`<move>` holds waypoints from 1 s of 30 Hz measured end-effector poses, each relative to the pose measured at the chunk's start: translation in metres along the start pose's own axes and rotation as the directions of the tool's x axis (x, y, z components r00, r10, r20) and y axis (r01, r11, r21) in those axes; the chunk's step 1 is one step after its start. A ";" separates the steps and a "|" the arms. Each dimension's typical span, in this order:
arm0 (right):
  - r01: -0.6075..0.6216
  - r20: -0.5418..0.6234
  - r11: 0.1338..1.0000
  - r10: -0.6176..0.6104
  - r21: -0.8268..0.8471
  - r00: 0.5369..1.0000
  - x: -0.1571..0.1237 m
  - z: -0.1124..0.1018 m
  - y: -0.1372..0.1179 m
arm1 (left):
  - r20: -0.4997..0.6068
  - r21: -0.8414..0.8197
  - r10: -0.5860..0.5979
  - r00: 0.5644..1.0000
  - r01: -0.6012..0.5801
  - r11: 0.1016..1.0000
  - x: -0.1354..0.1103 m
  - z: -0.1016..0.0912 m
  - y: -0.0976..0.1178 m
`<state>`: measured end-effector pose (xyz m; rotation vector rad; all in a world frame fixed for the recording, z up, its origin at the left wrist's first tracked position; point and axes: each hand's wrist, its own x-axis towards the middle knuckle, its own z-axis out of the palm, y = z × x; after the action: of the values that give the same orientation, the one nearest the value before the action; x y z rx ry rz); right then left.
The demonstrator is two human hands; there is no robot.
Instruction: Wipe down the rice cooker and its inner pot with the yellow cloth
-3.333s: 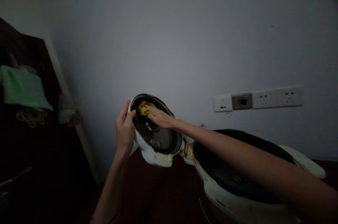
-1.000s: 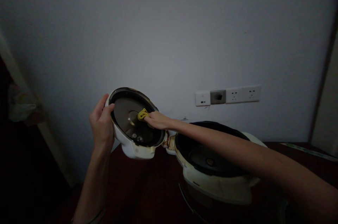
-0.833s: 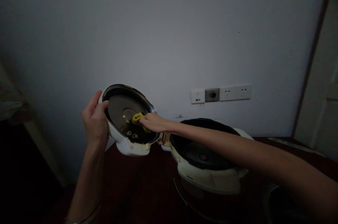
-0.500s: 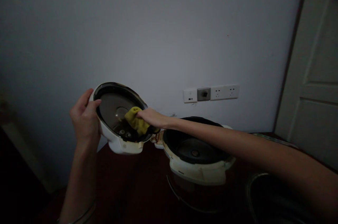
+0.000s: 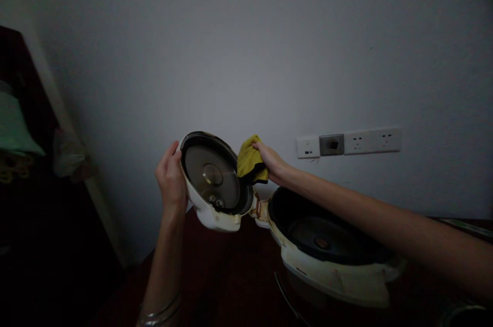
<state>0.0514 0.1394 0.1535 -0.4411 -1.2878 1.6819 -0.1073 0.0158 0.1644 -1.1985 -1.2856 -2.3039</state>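
Against a dim wall point(image 5: 239, 60), steady the lid point(image 5: 213, 186) clamped in the left hand point(image 5: 172, 178) — and with the yellow cloth point(image 5: 249, 158), pinched in the right hand point(image 5: 272, 161) and drooping to its left, wipe evenly.

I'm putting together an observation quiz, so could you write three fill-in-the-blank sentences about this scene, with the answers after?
1. The left hand grips the open, hinged ____ of the cooker.
2. The cloth in the right hand is mostly ____ with a dark edge.
3. The socket panel is mounted on the ____.

Missing words: lid; yellow; wall.
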 end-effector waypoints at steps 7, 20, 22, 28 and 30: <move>-0.042 0.057 0.986 0.033 0.159 0.998 0.014 0.027 0.010 | -0.012 0.050 -0.006 1.000 0.007 0.999 -0.005 0.001 0.009; 0.070 -0.093 0.991 -0.059 0.114 0.994 0.021 -0.019 -0.023 | -0.003 0.056 0.002 1.000 -0.002 0.998 -0.004 -0.002 0.005; 0.108 -0.197 0.993 -0.098 0.045 0.976 0.020 -0.051 -0.038 | -0.018 0.058 0.051 0.999 -0.050 0.997 -0.002 -0.005 0.001; 0.109 -0.427 0.989 -0.142 -0.101 0.893 -0.002 -0.161 -0.079 | -0.183 0.094 0.284 0.941 -0.271 0.958 -0.036 -0.009 0.026; 0.108 -0.461 0.976 -0.186 -0.192 0.868 -0.014 -0.191 -0.081 | -0.320 0.139 0.449 0.834 -0.428 0.893 -0.070 -0.014 0.045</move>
<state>0.2368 0.2332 0.1491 -0.7803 -1.0562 1.2391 -0.0461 -0.0333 0.1345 -0.8968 -0.8415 -1.9996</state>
